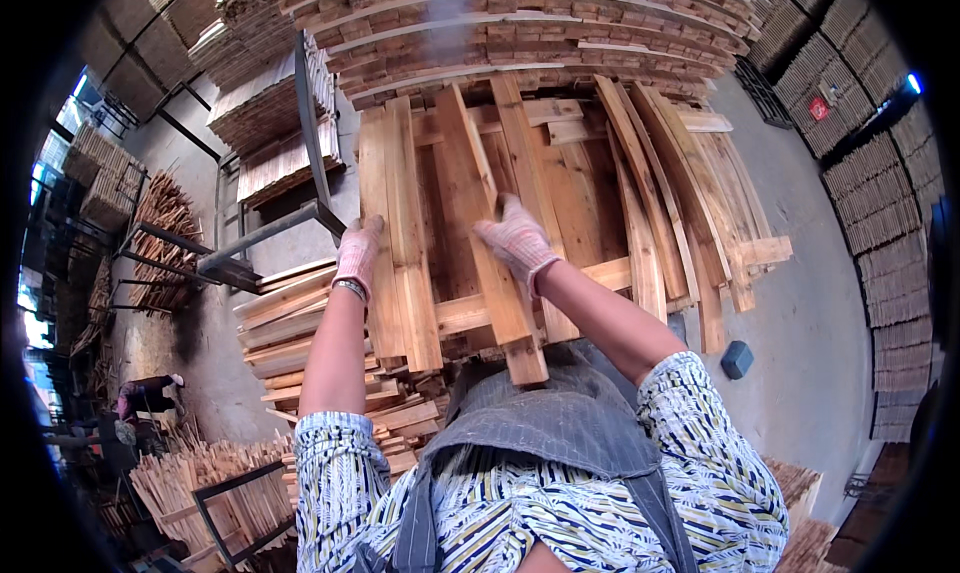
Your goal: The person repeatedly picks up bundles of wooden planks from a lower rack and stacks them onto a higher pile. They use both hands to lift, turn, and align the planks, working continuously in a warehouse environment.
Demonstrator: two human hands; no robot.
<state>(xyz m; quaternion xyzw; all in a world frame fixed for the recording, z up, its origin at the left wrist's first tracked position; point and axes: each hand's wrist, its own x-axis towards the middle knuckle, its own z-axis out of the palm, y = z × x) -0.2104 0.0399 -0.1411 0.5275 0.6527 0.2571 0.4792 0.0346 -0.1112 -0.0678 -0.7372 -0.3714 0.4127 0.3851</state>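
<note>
A loose heap of long wooden boards lies in front of me, running away from my body. My left hand, in a pink-and-white knit glove, rests on the left edge of a pale board at the heap's left side. My right hand, gloved the same way, grips the upper edge of a tilted centre board whose near end reaches down to my apron. Both boards lie among the other planks.
A tall stack of layered boards rises behind the heap. A dark metal frame and more plank piles stand at the left. Bundled sticks lie lower left, stacked lumber lines the right wall. A dark block sits on the concrete floor.
</note>
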